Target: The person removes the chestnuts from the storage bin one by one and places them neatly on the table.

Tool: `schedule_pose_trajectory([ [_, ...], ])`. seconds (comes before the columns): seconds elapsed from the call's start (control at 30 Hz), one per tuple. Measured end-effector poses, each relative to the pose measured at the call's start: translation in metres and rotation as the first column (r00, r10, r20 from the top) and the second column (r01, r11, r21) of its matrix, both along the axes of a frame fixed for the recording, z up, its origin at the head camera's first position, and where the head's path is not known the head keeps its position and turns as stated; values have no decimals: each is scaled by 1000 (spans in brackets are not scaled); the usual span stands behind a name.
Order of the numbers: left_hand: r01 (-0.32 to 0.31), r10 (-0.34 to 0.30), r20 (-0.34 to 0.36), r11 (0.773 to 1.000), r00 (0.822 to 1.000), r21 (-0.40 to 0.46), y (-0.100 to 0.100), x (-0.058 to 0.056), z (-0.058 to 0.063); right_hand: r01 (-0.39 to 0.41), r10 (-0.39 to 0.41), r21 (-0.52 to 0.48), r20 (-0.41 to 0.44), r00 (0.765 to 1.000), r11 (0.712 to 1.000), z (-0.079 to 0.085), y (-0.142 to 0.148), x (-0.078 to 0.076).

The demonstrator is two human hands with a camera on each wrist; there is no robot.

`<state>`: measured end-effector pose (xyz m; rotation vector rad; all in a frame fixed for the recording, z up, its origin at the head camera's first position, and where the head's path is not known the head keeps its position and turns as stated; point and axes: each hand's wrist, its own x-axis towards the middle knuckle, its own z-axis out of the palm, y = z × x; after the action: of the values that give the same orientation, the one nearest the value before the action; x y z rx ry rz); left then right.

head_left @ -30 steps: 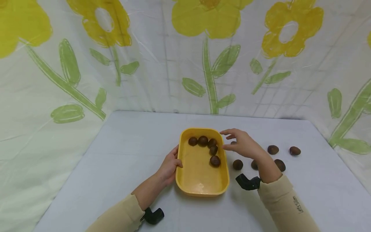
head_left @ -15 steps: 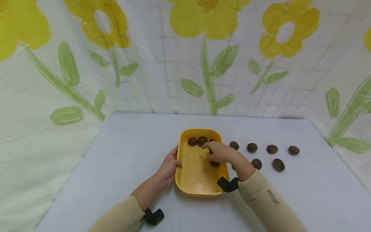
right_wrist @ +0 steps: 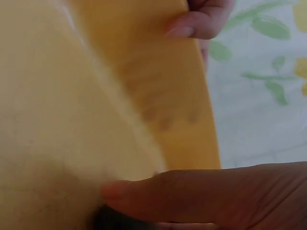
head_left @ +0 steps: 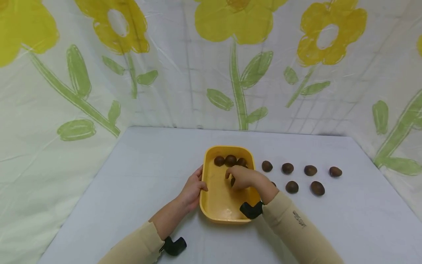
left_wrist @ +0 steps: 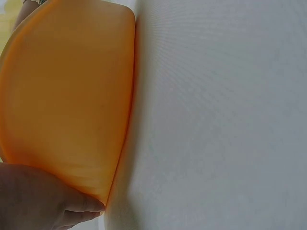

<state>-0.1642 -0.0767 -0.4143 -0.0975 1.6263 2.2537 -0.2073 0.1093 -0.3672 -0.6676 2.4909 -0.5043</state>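
Note:
A yellow plastic tray [head_left: 214, 205] sits mid-table in the head view. My left hand [head_left: 192, 189] grips its left side, thumb over the rim; the left wrist view shows that hand [left_wrist: 43, 199] against the tray's outer wall [left_wrist: 72, 96]. Reaching in over the right rim, my right hand [head_left: 242, 178] pinches a brown chestnut [head_left: 232, 182] inside the tray. In the right wrist view the thumb [right_wrist: 158, 196] lies over this dark chestnut [right_wrist: 117, 220]. Along the tray's far end sit more chestnuts [head_left: 230, 160]; others near the right hand are hidden by it.
To the right of the tray, several chestnuts lie in two loose rows on the white table [head_left: 148, 165], among them a far chestnut [head_left: 335, 171] and a nearer chestnut [head_left: 317, 188]. One by the right wrist is mostly hidden. A flowered curtain [head_left: 165, 73] hangs behind the table.
My right hand has moved left from beyond the tray's right rim, down into the tray, and has taken hold of a chestnut there. My left hand and the tray have stayed put.

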Motion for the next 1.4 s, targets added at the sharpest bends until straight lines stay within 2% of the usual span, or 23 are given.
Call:
schedule_pose_trajectory([
  [0.27, 10, -10, -1, 1000, 1000, 21, 1, 0, -1, 33, -37, -38, -87, 996, 999, -5, -9, -3],
  [0.67, 24, -24, -10, 999, 1000, 23, -1, 2, 1, 32, -63, -217, -141, 988, 976, 8, 4, -4],
  [0.87, 17, -16, -16, 1000, 1000, 21, -1, 1, 0, 75, -114, -301, -117, 987, 951, 23, 18, 0],
  [1.0, 15, -14, -17, 1000, 1000, 22, -1, 0, -1, 134, -180, -329, -114, 977, 935, 30, 32, 3],
  [1.4, 14, -14, -6, 1000, 1000, 1, 0, -1, 0, 275, -343, -453, -74, 936, 848, 34, 100, 17],
])
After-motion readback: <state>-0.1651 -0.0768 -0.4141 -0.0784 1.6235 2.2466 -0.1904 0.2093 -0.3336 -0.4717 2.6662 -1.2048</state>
